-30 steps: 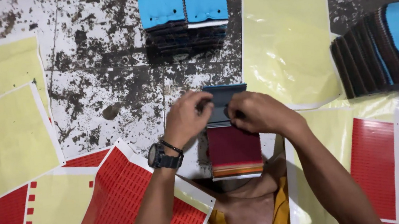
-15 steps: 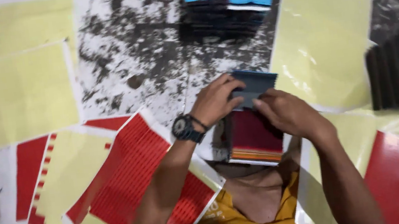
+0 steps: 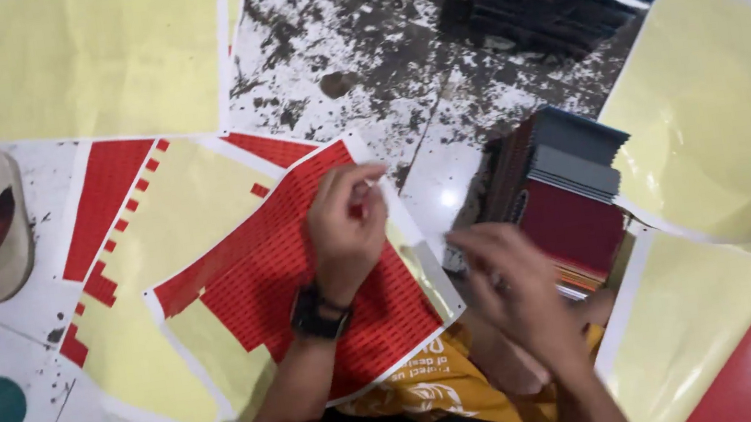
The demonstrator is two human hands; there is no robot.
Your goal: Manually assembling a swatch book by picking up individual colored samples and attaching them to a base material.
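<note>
Resting on the red sticker sheet [image 3: 298, 279], the left hand [image 3: 346, 229] had its fingertips pinched together at the sheet's upper edge, seemingly on one small red sticker, though the piece itself was too small to tell. That sheet lay tilted, its long axis running from lower left to upper right, directly under this hand. Blurred and apart from it, the right hand [image 3: 511, 285] hovered with fingers loosely spread, holding nothing, just beside the stack of booklets [image 3: 567, 195] to its upper right.

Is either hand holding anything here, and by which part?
The left hand pinches something small and red at its fingertips over the red sticker sheet; which part cannot be told. The blurred right hand seems empty.
</note>
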